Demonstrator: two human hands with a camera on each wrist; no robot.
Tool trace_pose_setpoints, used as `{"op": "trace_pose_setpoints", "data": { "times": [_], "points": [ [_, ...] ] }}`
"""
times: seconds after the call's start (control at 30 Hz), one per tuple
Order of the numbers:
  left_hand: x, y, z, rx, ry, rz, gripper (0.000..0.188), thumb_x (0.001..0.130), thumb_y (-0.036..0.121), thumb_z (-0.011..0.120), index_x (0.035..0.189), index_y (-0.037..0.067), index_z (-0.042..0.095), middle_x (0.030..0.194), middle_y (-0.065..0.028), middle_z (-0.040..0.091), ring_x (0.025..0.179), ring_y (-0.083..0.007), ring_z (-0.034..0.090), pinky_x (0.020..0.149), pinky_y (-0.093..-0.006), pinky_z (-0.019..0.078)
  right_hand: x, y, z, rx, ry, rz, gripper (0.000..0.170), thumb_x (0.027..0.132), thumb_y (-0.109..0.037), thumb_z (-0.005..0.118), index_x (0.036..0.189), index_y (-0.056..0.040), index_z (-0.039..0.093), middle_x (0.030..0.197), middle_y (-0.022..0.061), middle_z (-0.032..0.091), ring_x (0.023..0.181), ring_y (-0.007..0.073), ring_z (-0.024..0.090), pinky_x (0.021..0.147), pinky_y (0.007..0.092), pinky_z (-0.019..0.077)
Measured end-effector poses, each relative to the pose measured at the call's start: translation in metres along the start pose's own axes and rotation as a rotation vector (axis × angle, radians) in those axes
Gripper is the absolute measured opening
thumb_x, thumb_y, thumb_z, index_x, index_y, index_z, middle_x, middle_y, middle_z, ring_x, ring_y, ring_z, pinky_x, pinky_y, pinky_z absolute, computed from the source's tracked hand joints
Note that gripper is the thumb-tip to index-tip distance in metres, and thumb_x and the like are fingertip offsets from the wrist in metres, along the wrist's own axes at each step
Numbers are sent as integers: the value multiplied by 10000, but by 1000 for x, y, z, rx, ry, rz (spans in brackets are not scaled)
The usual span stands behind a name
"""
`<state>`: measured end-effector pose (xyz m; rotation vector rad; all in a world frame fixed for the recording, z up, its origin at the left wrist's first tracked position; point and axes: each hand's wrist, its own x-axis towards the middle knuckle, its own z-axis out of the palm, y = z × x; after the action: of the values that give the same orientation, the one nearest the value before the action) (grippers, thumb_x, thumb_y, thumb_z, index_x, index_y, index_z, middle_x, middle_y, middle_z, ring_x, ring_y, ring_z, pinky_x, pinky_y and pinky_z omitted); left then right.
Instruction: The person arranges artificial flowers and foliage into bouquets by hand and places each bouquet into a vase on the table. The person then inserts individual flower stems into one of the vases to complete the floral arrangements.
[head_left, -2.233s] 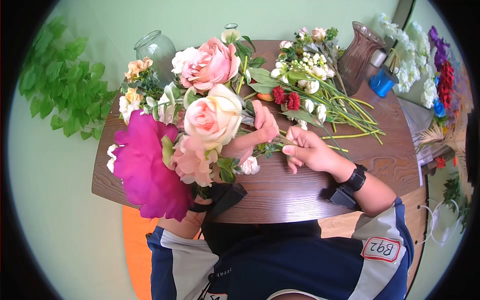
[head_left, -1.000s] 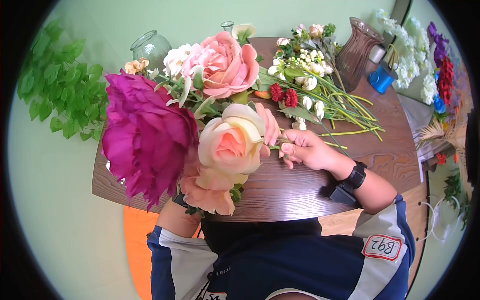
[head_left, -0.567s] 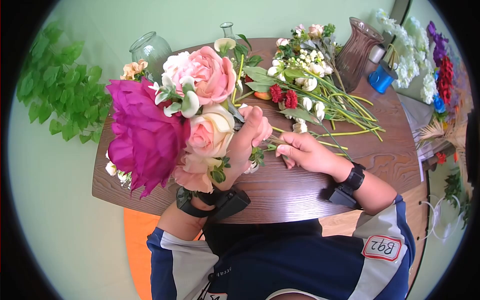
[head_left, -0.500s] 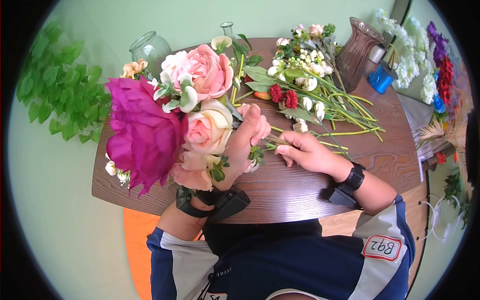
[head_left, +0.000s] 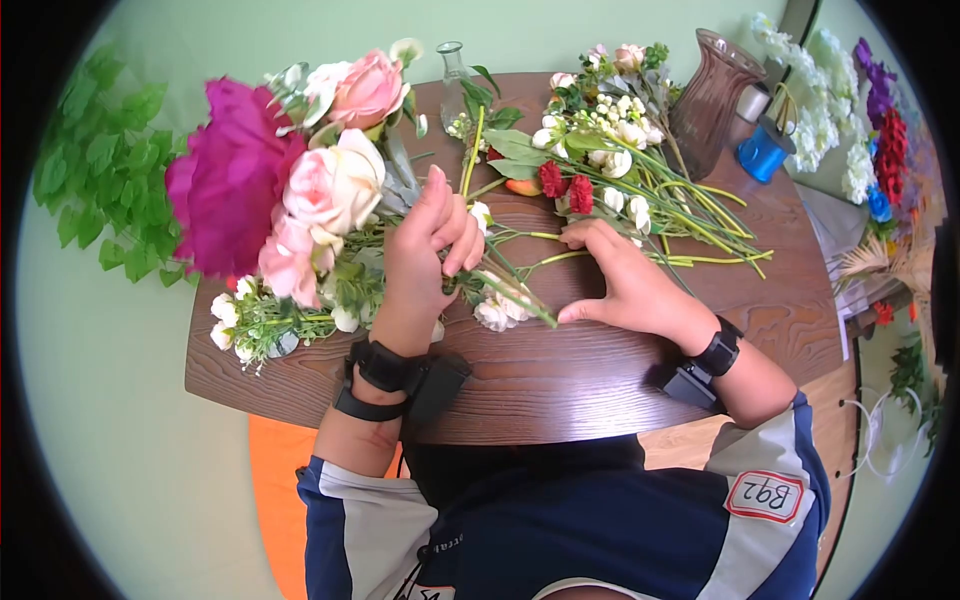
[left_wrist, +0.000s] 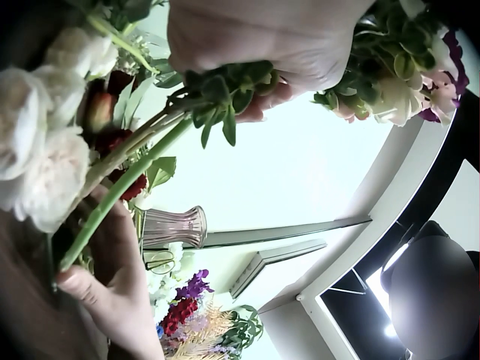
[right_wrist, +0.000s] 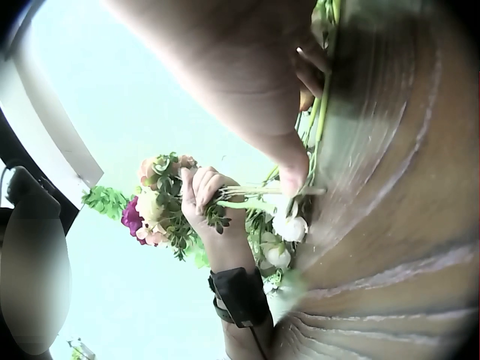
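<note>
My left hand grips the stems of a bouquet of artificial flowers above the table. Its heads lean left: a big magenta peony, a cream-pink rose, a pink rose and paler blooms. The stems stick out of my fist to the lower right. At their tips is my right hand, thumb and fingers spread apart, the thumb tip right by the stem ends. In the left wrist view, a thick green stem runs down to that thumb.
On the wooden table lie loose white flowers, red carnations and long green stems. A purplish glass vase, a blue spool and a small glass bottle stand behind. White blossoms lie at the left edge.
My left hand has carried the bouquet left and away from my right hand, turning its heads further left. My right hand has let go of the stems and spread its fingers.
</note>
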<state>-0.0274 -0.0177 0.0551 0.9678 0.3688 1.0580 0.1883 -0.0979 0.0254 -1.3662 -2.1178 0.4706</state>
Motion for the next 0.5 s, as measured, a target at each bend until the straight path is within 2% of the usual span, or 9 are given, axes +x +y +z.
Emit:
{"op": "trace_pose_setpoints", "data": {
  "times": [0.03, 0.13, 0.2, 0.23, 0.3, 0.33, 0.5],
  "points": [
    [0, 0, -1, 14, -68, -30, 491, 959, 365, 348, 522, 155, 273, 460, 40, 239, 340, -86, 274, 406, -238, 308, 0, 1, 1, 0, 0, 1, 634, 662, -271, 762, 1155, -35, 439, 1138, 162, 464, 1078, 350, 469, 893, 396, 396],
    [1, -2, -4, -98, -102, -99, 476, 958, 347, 362, 529, 158, 278, 463, 49, 244, 325, -76, 259, 377, -229, 287, -1, 6, 5, -44, 49, -19, 573, 679, -231, 736, 1138, -39, 450, 1095, 158, 497, 1039, 344, 493, 864, 393, 412],
    [3, -3, -6, -158, -135, -141, 471, 957, 340, 367, 532, 158, 281, 463, 51, 244, 325, -73, 259, 375, -229, 286, 0, 8, 6, -204, 170, 73, 414, 680, -171, 708, 1025, -38, 522, 985, 130, 551, 952, 320, 528, 806, 389, 423],
    [3, -3, -7, -139, -132, -159, 462, 955, 333, 376, 537, 159, 286, 466, 51, 248, 328, -73, 260, 377, -229, 288, 0, 6, 5, -203, 167, 74, 414, 680, -171, 708, 1025, -38, 522, 985, 130, 551, 952, 320, 528, 806, 389, 423],
    [3, -4, -6, -121, -126, -176, 453, 953, 326, 385, 542, 160, 290, 468, 51, 251, 331, -73, 261, 380, -229, 290, 0, 2, 0, -382, 80, 159, 238, 668, -129, 694, 859, -44, 579, 849, 91, 576, 860, 282, 546, 743, 377, 422],
    [2, -4, -3, -92, -67, -175, 444, 948, 321, 400, 547, 162, 294, 472, 51, 257, 340, -72, 268, 391, -231, 295, -1, 4, 1, -408, 126, 122, 133, 669, -125, 683, 730, -46, 595, 773, 76, 569, 815, 263, 546, 717, 364, 417],
    [3, -9, -4, -62, 44, -171, 427, 930, 313, 446, 557, 166, 300, 483, 53, 271, 371, -73, 291, 426, -236, 306, -3, 16, 1, -573, 195, 92, 142, 689, -149, 676, 696, -35, 592, 745, 93, 568, 798, 267, 549, 722, 358, 421]
  ]
}}
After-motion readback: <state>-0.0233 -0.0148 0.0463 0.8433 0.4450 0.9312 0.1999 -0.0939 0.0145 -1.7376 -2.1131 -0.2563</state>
